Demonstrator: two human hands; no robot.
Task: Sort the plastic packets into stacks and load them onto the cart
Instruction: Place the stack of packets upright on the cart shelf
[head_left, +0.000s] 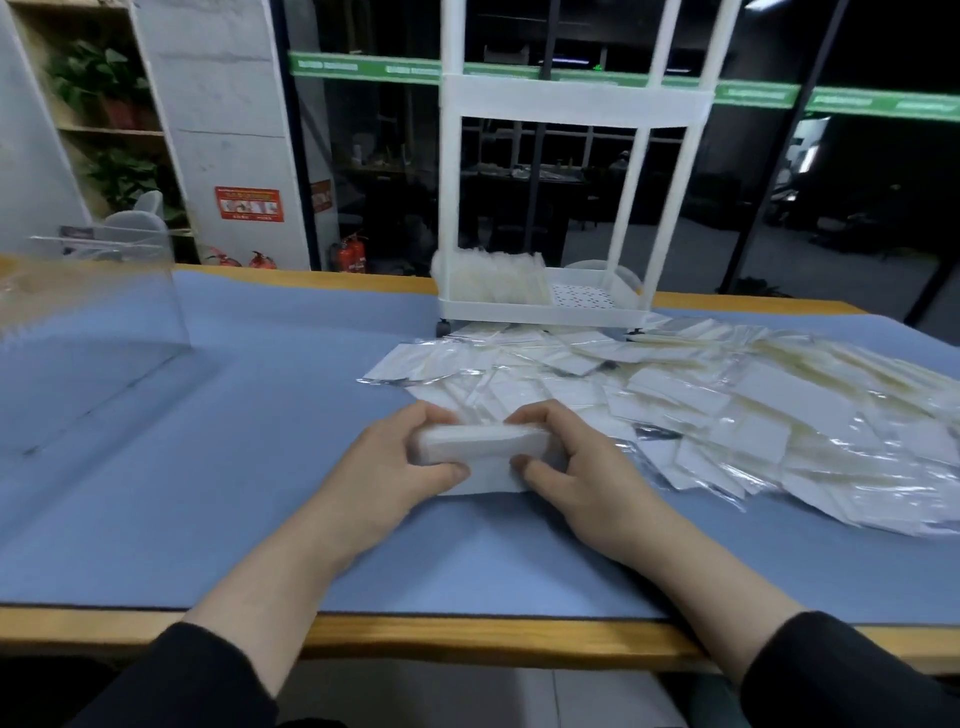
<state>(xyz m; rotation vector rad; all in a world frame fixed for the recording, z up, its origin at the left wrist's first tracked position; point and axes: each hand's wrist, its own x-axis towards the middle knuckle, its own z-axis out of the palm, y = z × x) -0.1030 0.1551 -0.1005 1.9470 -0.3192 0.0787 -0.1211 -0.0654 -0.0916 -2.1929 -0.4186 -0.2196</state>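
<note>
Blue felt mat (260, 519): both hands squeeze a blocky stack (480, 448) of glossy packets.

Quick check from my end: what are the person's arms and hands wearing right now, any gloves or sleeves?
No gloves: the left hand and right hand are bare. Both forearms are uncovered too, with black long sleeves pushed back toward the elbows. No rings, watch or markings show.

A: How do the 2 hands sit?
B: The left hand (402, 465) and right hand (566, 467) face each other, low and close together, fingers (434, 413) curled over in front, thumbs tucked in beneath.
A: And the arms?
B: Both forearms bare, reaching forward, dark sleeves pushed back.
</note>
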